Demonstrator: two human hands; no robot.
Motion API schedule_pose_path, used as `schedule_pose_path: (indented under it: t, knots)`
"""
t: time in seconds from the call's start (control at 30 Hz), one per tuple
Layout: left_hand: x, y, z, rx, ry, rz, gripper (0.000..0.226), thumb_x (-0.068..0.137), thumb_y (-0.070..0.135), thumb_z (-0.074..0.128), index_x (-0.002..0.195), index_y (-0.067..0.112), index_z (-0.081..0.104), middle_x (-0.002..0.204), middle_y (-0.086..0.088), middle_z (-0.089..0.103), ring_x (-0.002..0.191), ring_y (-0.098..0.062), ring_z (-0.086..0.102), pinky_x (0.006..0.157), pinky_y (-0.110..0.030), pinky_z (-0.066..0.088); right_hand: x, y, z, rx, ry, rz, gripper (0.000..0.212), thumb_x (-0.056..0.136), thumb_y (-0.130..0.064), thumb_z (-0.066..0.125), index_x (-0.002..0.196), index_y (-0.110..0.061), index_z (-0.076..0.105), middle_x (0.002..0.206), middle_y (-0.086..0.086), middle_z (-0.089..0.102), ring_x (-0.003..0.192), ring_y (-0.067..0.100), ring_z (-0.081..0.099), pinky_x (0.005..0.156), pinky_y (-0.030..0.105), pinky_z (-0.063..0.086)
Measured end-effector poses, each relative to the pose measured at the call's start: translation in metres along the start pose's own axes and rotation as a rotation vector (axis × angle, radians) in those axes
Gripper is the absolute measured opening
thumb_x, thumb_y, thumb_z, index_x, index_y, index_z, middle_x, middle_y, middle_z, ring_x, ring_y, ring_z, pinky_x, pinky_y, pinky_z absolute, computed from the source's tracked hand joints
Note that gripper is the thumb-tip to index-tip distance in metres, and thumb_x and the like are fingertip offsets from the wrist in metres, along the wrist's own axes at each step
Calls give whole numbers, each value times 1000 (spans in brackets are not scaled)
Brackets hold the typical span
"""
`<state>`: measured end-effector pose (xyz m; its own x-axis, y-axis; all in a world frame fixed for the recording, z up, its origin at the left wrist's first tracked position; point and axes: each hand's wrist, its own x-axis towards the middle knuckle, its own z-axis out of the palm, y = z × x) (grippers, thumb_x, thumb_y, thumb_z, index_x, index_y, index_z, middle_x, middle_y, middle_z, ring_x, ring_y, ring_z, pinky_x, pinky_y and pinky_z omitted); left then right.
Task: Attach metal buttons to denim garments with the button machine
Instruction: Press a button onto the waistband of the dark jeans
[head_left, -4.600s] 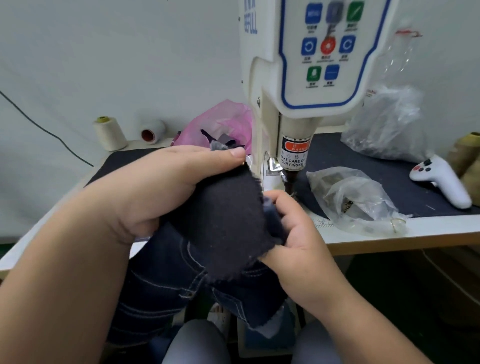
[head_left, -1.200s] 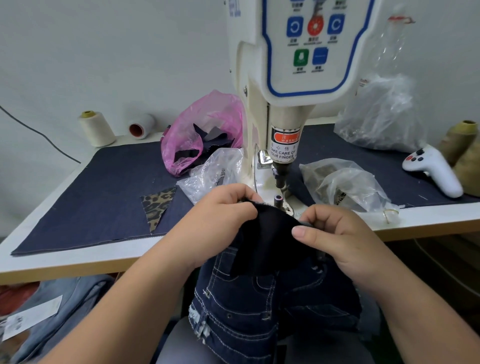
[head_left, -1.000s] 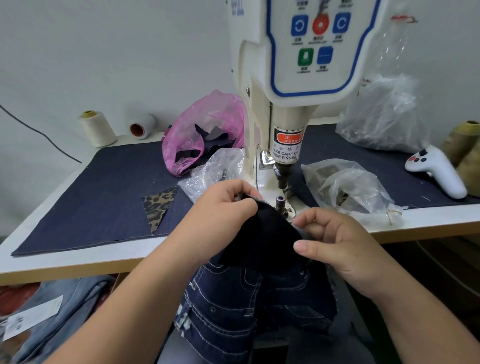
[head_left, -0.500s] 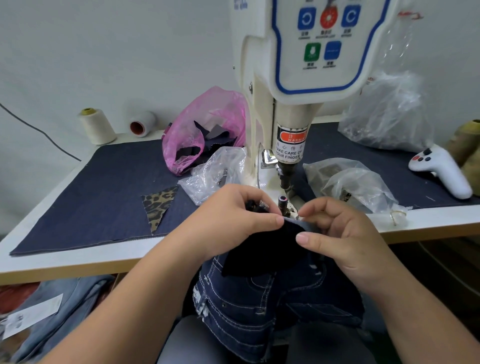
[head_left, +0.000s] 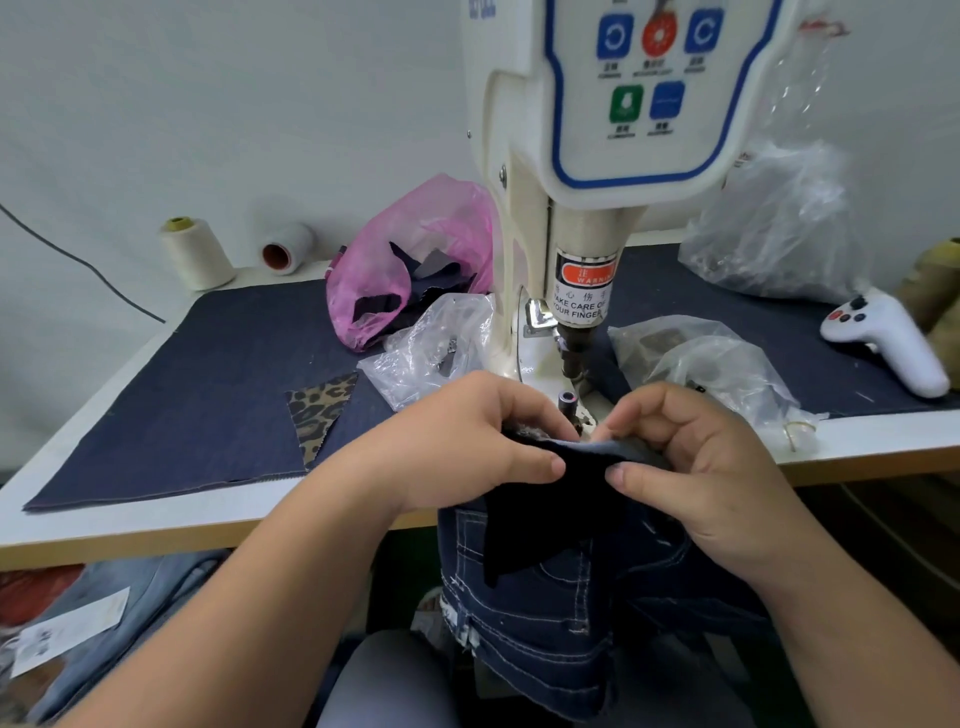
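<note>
Your left hand (head_left: 467, 441) and right hand (head_left: 691, 457) each pinch the top edge of the denim (head_left: 561, 587), thumbs nearly meeting. Half a second ago the edge sat lower; now you've raised it level, just in front of the die post (head_left: 567, 400) under the machine (head_left: 587, 270), so it looks almost ready to slide on. The rest hangs below the surface (head_left: 156, 525) toward your lap.

Garment workshop: button machine (head_left: 613, 156), thread cones (head_left: 195, 254), denim-covered table (head_left: 208, 395).
</note>
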<state>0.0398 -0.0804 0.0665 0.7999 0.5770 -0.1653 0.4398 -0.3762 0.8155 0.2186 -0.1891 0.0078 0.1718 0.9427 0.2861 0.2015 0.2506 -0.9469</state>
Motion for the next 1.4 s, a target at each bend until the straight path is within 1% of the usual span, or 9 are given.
schedule_pose_path:
  t: [0.1,0.23,0.3,0.43,0.5,0.63,0.9,1.17,1.4]
  knots:
    - [0,-2,4,-43,26,67,16,85,6,75,89,21,73,80,4,71,71,-12,66,78,-27,55,0,1,-3,-29,9,-13,28,72,-7,68,84,-32,68,90,6,73,81,21,68,73,27,57]
    - [-1,-3,8,-68,84,102,26,81,0,76,80,24,67,62,14,58,53,-2,48,54,-13,40,-5,6,-3,-127,9,0,17,71,-21,71,77,-35,65,94,6,70,87,30,65,82,52,54]
    - [-1,-2,9,-82,119,109,29,80,-1,77,75,25,65,59,11,57,51,-4,47,52,-14,39,-9,7,-2,-239,-31,-3,12,71,-35,69,82,-35,66,97,0,68,91,22,65,84,49,54]
    - [1,-1,6,-96,134,157,28,77,-7,76,78,18,64,71,2,66,62,-10,57,61,-23,49,-15,13,4,-347,-43,-52,15,75,-32,72,89,-34,67,106,-15,66,99,11,64,84,19,47]
    - [1,-1,5,-95,127,168,26,77,-8,77,80,14,63,75,3,69,66,-11,60,65,-23,50,-17,16,7,-365,-20,-37,9,77,-29,72,83,-33,66,94,-15,66,87,6,63,74,13,44]
    - [0,-4,-1,-76,150,138,23,79,1,80,84,20,68,80,-1,72,72,-15,65,73,-29,55,-18,17,7,-224,67,33,15,84,-22,74,78,-34,68,68,-5,67,61,4,60,59,16,47]
    - [-3,-4,-2,106,101,63,15,92,19,71,102,29,73,98,7,74,95,-8,68,94,-33,52,-11,10,8,-149,194,-12,30,85,-5,73,84,-35,72,78,-1,72,71,8,66,66,20,54]
    - [-7,-7,-1,74,99,99,17,92,15,69,99,30,73,96,6,74,93,-9,69,92,-35,53,-18,4,-2,-28,-28,49,41,81,7,65,95,-30,74,91,6,73,80,20,69,72,28,57]
    - [-8,-8,-4,104,61,146,31,86,8,76,94,38,72,93,16,71,93,-5,66,91,-31,53,-17,14,0,-137,19,71,49,88,14,60,87,-34,73,82,7,70,72,22,65,66,25,53]
